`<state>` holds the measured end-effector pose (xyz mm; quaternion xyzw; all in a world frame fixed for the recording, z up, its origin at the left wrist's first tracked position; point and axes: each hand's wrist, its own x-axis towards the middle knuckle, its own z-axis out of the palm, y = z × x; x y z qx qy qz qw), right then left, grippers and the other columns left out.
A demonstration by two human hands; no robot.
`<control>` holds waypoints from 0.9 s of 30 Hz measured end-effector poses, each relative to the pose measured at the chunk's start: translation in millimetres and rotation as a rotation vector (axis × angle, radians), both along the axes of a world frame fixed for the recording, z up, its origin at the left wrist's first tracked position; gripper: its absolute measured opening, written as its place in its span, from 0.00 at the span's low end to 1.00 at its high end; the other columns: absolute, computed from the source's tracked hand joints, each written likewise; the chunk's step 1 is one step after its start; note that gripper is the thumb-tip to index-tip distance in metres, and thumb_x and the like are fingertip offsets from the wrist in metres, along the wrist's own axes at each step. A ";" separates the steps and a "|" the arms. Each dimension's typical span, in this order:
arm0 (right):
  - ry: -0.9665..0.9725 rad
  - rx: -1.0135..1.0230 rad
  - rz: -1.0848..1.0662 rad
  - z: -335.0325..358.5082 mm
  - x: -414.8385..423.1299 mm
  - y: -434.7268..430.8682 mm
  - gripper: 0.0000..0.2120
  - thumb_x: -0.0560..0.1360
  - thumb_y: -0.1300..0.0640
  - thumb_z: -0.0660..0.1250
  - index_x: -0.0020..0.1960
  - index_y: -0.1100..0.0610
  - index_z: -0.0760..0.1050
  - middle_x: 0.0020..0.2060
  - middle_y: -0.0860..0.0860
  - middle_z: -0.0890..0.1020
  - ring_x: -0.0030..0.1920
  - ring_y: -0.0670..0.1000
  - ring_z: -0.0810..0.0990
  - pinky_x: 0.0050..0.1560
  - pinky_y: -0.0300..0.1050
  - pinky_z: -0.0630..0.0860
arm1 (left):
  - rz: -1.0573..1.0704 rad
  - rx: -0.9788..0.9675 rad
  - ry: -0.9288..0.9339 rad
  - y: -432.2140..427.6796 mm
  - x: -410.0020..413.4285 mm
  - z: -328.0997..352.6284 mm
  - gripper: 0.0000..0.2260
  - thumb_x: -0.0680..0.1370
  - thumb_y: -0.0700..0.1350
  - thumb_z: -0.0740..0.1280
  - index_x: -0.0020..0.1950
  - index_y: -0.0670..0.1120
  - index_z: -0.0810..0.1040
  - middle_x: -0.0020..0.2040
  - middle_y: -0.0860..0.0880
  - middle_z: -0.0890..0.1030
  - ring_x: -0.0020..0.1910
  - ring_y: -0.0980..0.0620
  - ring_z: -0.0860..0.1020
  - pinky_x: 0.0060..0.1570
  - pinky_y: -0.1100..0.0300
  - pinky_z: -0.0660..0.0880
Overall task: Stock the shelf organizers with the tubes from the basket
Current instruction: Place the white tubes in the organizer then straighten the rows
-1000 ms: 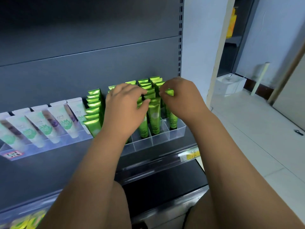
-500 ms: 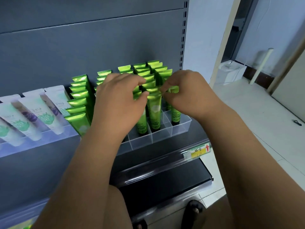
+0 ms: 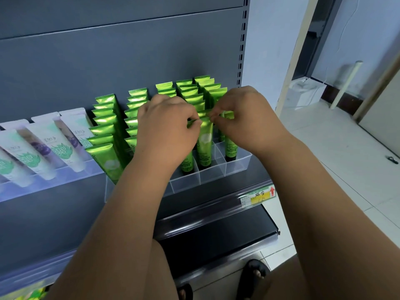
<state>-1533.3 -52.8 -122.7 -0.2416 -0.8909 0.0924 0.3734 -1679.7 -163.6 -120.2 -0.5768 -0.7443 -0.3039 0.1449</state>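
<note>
A clear divided shelf organizer [image 3: 238, 164] on the grey shelf holds rows of several shiny green tubes [image 3: 106, 118] standing cap-down. My left hand [image 3: 166, 131] and my right hand [image 3: 244, 120] meet over its front rows. Each pinches one end of the flat top seam of a single green tube [image 3: 204, 146] that stands in a front compartment. Another green tube [image 3: 229, 146] stands just right of it, partly behind my right hand. The basket is out of view.
To the left, an angled clear tray [image 3: 43, 185] holds white and pale green tubes [image 3: 52, 144]. A price label [image 3: 257, 197] sits on the shelf rail. A darker lower shelf [image 3: 216, 234] juts out below. Tiled floor and a doorway lie to the right.
The view has tilted down, so the tubes sit higher in the frame. Both hands stay at the same front tube, now pinching its top seam closer together.
</note>
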 end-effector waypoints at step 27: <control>-0.031 -0.030 -0.126 4.4 7.4 7.8 0.09 0.71 0.57 0.66 0.43 0.46 0.85 0.43 0.47 0.83 0.50 0.56 0.79 0.52 0.48 0.76 | -0.028 0.026 0.014 6.2 9.8 -7.7 0.03 0.77 0.49 0.73 0.49 0.53 0.85 0.54 0.57 0.82 0.60 0.45 0.73 0.59 0.42 0.72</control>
